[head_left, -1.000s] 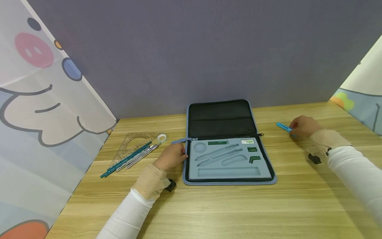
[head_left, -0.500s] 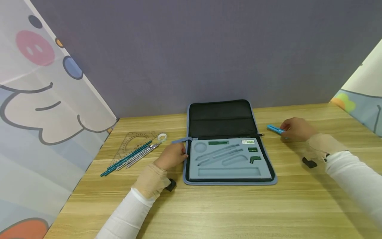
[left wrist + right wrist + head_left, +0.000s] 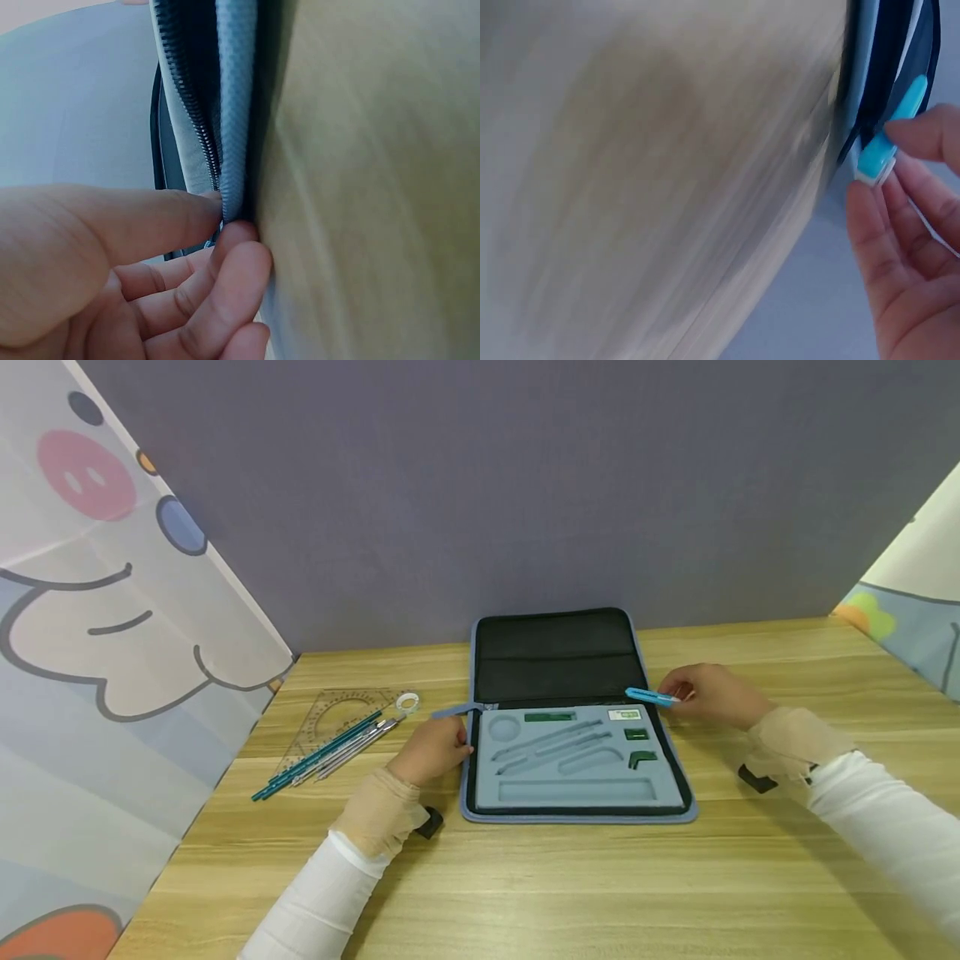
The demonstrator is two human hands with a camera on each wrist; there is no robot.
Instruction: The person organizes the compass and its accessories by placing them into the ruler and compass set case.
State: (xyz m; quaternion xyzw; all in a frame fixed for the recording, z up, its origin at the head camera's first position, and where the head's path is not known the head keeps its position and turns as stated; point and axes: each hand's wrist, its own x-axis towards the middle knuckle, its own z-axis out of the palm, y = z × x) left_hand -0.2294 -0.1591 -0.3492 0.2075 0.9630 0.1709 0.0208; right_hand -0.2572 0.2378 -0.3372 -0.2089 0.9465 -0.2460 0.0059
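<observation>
An open zip case (image 3: pixel 577 816) lies on the table, its grey foam insert (image 3: pixel 540 768) cut with shaped recesses. My left hand (image 3: pixel 431 750) pinches the case's left edge; the left wrist view shows thumb and fingers on either side of the blue trim (image 3: pixel 234 97) beside the zip. Between thumb and fingers of my right hand (image 3: pixel 716 693) is a small light-blue item (image 3: pixel 651 697), apparently a utility knife, with a white end. It is held over the case's right edge, near the hinge. Green pieces (image 3: pixel 636 735) and a white-and-green eraser (image 3: pixel 624 715) sit in the foam.
Left of the case lie a transparent set square (image 3: pixel 318 718), teal pencils (image 3: pixel 322 756), silver drawing tools (image 3: pixel 356 752) and a white ring-shaped roll (image 3: pixel 407 702). A grey partition (image 3: pixel 525 485) stands behind the wooden table (image 3: pixel 570 893).
My right hand has carried the light-blue item leftward from the table on the right to the case's right edge. My left hand stays at the case's left edge.
</observation>
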